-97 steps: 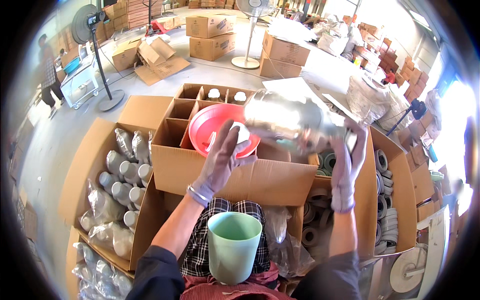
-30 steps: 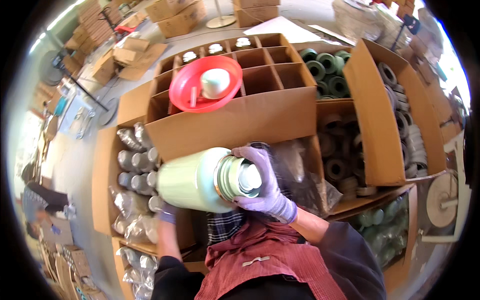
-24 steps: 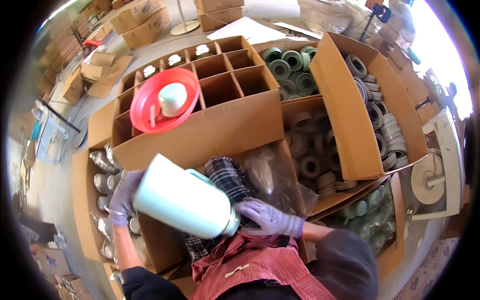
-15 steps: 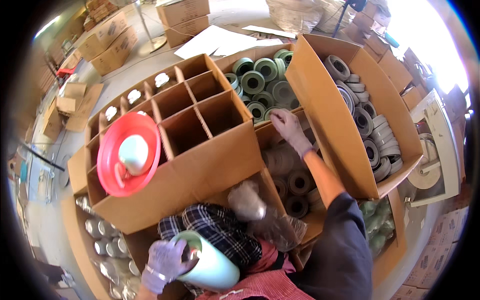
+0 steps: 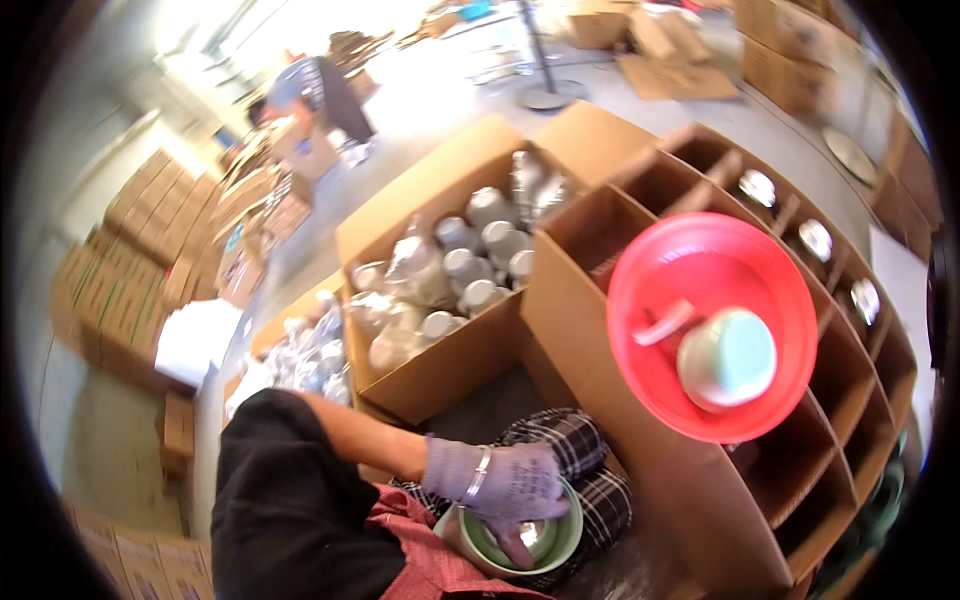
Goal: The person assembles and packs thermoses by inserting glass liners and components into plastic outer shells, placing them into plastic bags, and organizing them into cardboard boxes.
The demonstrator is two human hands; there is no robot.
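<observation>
Pale-green, the wide-mouthed jug (image 5: pixel 568 538) sat on our plaid lap (image 5: pixel 610 497) beneath our gloved left hand (image 5: pixel 520 487), fingers dipped inside, whether gripping we couldn't tell; with our right hand out of view, a shifting lap could have toppled it, silvery insert (image 5: pixel 539 540) and all.

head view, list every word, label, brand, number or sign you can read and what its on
None can be quoted.
Glove on the left hand: dark print, too blurred to read.
Stacked cartons at the left: green lines; any lettering is too small and blurred.
Red bowl: no lettering shows.
</observation>
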